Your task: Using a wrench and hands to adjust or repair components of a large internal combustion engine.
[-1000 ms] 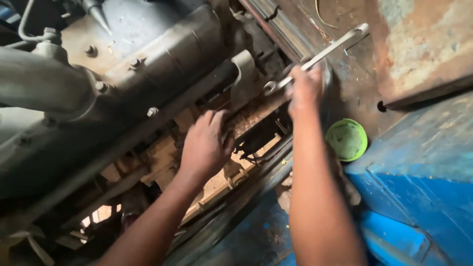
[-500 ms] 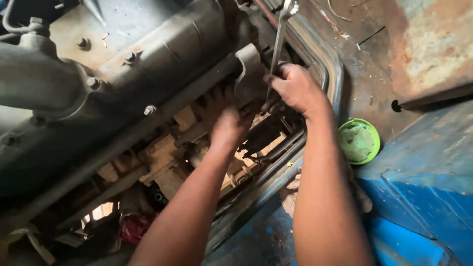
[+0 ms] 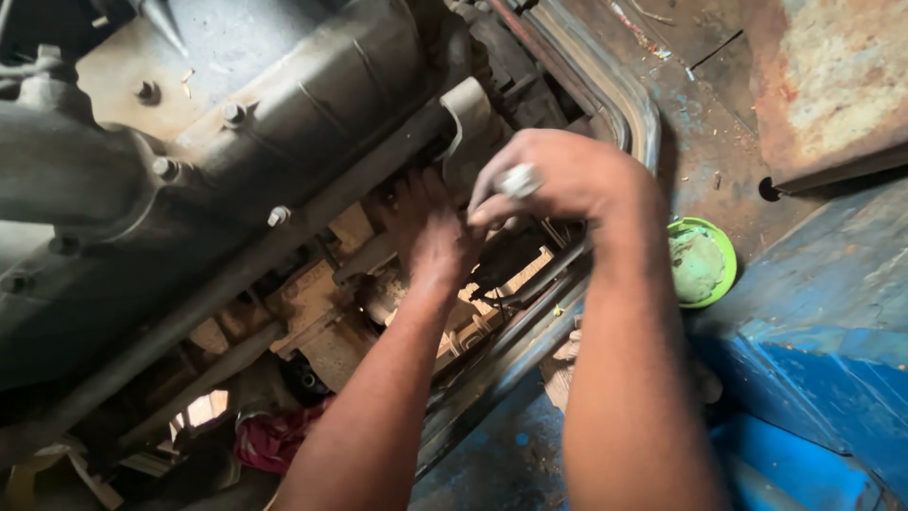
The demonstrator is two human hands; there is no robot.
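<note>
My right hand (image 3: 558, 180) is closed around a metal wrench (image 3: 520, 180); only its shiny end shows, pointing toward the camera. My left hand (image 3: 430, 232) reaches down into the gap beside the dark, greasy engine block (image 3: 284, 114), its fingers pressed against a part low on the engine. What the fingers touch is hidden in shadow. The two hands are close together, the right just above and to the right of the left.
A curved metal frame rail (image 3: 624, 104) runs behind the hands. A green round lid (image 3: 702, 262) lies on the dirty floor at right. Blue painted metal (image 3: 823, 331) fills the lower right. A red rag (image 3: 274, 440) sits low under the engine.
The wrench has swung from pointing up-right, to upright, to end-on at the camera. My left hand has pushed deeper into the engine gap. The view has shifted closer.
</note>
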